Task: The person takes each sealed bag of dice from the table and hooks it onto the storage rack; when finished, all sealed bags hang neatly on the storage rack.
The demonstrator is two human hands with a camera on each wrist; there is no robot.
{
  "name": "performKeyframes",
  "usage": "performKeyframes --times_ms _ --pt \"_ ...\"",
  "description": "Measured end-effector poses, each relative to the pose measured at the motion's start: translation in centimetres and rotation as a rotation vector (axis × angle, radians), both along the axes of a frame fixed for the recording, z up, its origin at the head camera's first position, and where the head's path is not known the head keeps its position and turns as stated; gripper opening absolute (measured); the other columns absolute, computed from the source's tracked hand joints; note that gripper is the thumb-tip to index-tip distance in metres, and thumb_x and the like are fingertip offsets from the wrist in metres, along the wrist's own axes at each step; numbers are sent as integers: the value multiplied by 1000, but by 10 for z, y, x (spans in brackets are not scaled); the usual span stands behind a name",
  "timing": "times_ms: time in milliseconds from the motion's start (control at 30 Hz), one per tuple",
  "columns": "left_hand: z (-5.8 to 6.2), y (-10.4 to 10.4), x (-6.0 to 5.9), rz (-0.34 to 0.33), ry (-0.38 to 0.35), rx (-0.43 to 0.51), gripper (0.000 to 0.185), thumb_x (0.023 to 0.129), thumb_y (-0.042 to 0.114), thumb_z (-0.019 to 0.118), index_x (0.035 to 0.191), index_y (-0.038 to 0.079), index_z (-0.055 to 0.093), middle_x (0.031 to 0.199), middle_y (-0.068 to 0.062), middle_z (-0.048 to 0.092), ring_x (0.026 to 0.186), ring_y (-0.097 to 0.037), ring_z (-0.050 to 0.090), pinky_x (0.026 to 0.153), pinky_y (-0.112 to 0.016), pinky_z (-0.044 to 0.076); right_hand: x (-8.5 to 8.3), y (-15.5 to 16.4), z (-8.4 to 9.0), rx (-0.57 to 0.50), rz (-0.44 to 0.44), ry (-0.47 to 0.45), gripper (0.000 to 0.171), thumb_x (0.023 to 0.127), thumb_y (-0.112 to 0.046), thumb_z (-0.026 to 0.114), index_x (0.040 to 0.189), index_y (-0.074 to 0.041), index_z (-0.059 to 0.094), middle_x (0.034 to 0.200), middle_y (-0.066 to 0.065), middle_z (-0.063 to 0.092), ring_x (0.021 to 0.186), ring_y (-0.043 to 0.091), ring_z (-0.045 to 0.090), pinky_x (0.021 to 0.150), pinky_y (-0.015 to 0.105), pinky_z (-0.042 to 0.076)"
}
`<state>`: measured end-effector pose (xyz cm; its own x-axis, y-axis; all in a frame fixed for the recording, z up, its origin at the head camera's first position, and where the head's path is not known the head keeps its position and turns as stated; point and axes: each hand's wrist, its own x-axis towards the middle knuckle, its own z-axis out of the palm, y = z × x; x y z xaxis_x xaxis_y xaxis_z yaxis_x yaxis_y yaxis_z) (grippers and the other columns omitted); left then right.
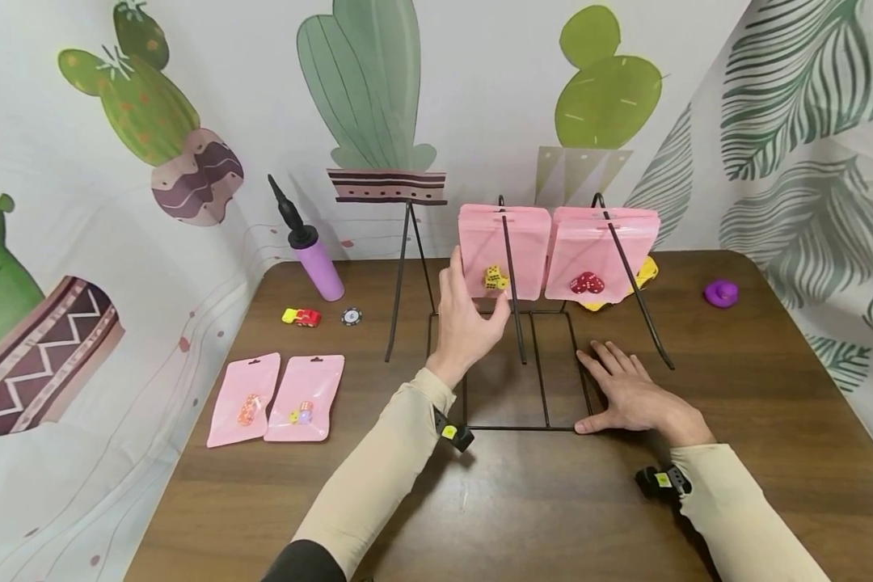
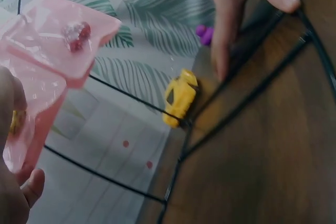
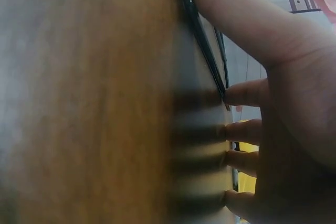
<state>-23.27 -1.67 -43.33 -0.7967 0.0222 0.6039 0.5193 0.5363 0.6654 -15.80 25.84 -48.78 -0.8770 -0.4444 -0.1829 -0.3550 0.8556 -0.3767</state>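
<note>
— Biggest first?

— You're facing one counter (image 1: 524, 517), where one black wire rack (image 1: 509, 428) is standing.

— Which hand is nearer?

— Your left hand (image 1: 466, 319). Its half-closed fingers are gripping the yellow-dice pouch (image 1: 476, 238), which is hanging upright from the middle prong (image 1: 520, 327), just to their right. Your right hand (image 1: 629, 400) is resting by the base's right side, fingers lying spread, holding nothing.

— Counts?

— One purple balloon pump (image 1: 322, 273) is standing back left. Two pink pouch stacks (image 1: 578, 250) are hanging, their layers hiding any exact number; two loose pouches (image 1: 305, 384) are lying leftward. One yellow toy car (image 2: 181, 98), one red-and-yellow toy car (image 1: 301, 317), one purple toy duck (image 1: 721, 293) and one poker chip (image 1: 352, 316) are sitting around. The dice (image 1: 494, 278) are showing too small for counting.
</note>
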Motion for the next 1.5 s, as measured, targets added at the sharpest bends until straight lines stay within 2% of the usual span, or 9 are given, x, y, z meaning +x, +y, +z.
performKeyframes --times_ms 200,400,767,900,1133,1367,1500 --pt "-16 -17 6 -24 -77 -58 85 83 30 67 152 7 24 115 -13 48 89 -26 57 68 -26 49 0 2 1 -5 7 11 120 65 -70 74 151 -1 26 156 32 14 142 53 9 107 74 11" --pt "-19 -37 20 -41 -105 -167 82 84 34 69 150 6 30 117 -13 51 95 -24 57 77 -33 49 -1 3 -1 -7 6 4 121 66 -71 73 152 -1 25 157 32 12 143 52 8 107 73 10" --pt "-25 -103 47 -68 -152 -312 85 83 32 73 151 5 28 123 -11 52 110 -27 53 95 -41 46 -1 1 2 -2 17 10 121 66 -72 73 151 -1 25 156 33 13 142 53 9 107 73 12" --pt "-27 -127 58 -62 -160 -372 83 83 33 74 149 6 33 122 -13 56 115 -28 52 99 -45 43 0 1 2 -3 14 12 121 65 -71 74 151 0 26 156 32 14 142 53 10 106 74 12" --pt "-31 -161 73 -9 -268 -418 83 83 36 73 148 2 34 127 -18 55 120 -30 48 102 -46 40 -1 2 1 0 11 2 122 65 -71 73 152 -1 23 156 33 13 142 53 9 107 73 11" --pt "-36 -184 83 17 -261 -454 82 81 36 75 147 4 37 136 -17 50 127 -34 45 106 -50 37 1 2 1 -6 -3 -4 123 65 -71 74 152 -1 23 157 32 12 143 52 8 108 73 10" --pt "-39 -203 90 66 -277 -464 80 80 35 76 144 2 40 135 -19 51 127 -36 44 106 -52 34 1 1 3 -7 6 -12 122 66 -71 73 153 -2 22 157 32 11 144 52 7 108 73 10"
